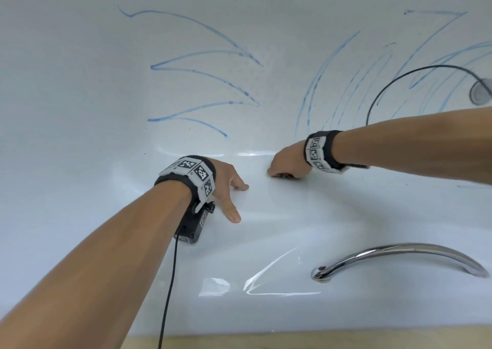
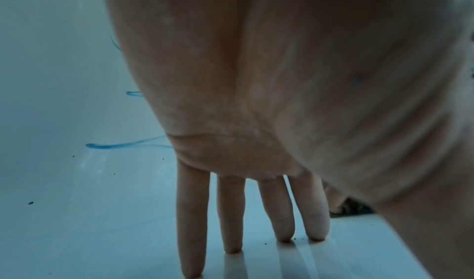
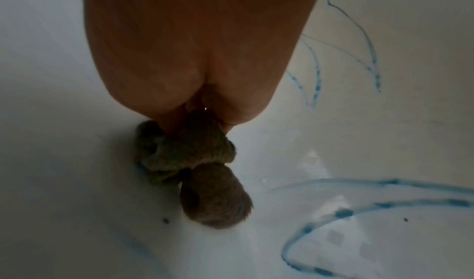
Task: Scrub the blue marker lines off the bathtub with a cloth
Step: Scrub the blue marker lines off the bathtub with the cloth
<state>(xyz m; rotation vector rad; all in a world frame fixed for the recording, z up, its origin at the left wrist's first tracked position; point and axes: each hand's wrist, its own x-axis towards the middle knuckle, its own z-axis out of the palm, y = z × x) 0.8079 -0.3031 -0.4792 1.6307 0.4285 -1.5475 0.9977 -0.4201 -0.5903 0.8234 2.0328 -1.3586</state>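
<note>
While my left hand point(image 1: 226, 186) is lying flat on the bathtub point(image 1: 266, 242) floor, fingers point(image 2: 231, 212) straight and spread, holding nothing, my right hand point(image 1: 287, 165) is curling tight round a bunched cloth point(image 3: 179, 151) and pressing it to the floor just right of the left hand; the blue marker lines point(image 1: 202, 69) are showing on the far wall, more to the far right; a chrome grab handle point(image 1: 399, 258) is sitting on the near right wall.
</note>
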